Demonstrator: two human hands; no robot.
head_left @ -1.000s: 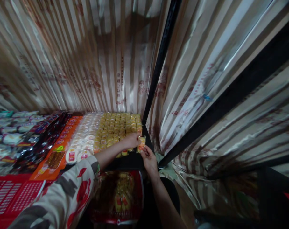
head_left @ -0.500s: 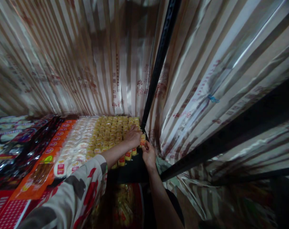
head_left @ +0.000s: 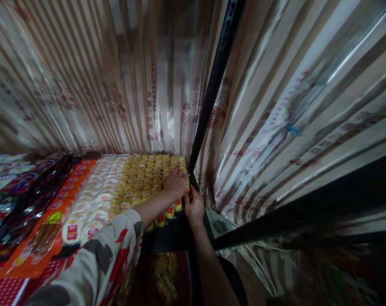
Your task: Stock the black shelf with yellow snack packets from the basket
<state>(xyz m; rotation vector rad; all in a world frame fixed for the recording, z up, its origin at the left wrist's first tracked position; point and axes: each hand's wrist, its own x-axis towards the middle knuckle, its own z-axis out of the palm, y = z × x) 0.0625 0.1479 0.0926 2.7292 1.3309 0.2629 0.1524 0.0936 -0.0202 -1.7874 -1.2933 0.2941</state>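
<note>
My left hand (head_left: pixel 176 182) lies palm-down on the right end of a block of small yellow snack packs (head_left: pixel 145 176) on a dark shelf, its fingers curled over the packs by the black post. My right hand (head_left: pixel 194 206) is closed just beside it at the shelf's right edge, pinching a yellow-and-red snack pack (head_left: pixel 187 189) that shows only a sliver between the two hands. Both hands touch the same spot of the row.
Left of the yellow packs lie white packs (head_left: pixel 99 199), orange packets (head_left: pixel 49 221), dark glossy bags (head_left: pixel 24 199) and red boxes (head_left: pixel 4 289). A black shelf post (head_left: pixel 212 85) rises beside my hands. Striped satin curtain (head_left: pixel 276 106) hangs behind and right. More packs sit on a lower shelf (head_left: pixel 164 276).
Both hands moved a little further onto the shelf; the pack that showed between them is now pushed in among the row and mostly hidden. The view tilted slightly.
</note>
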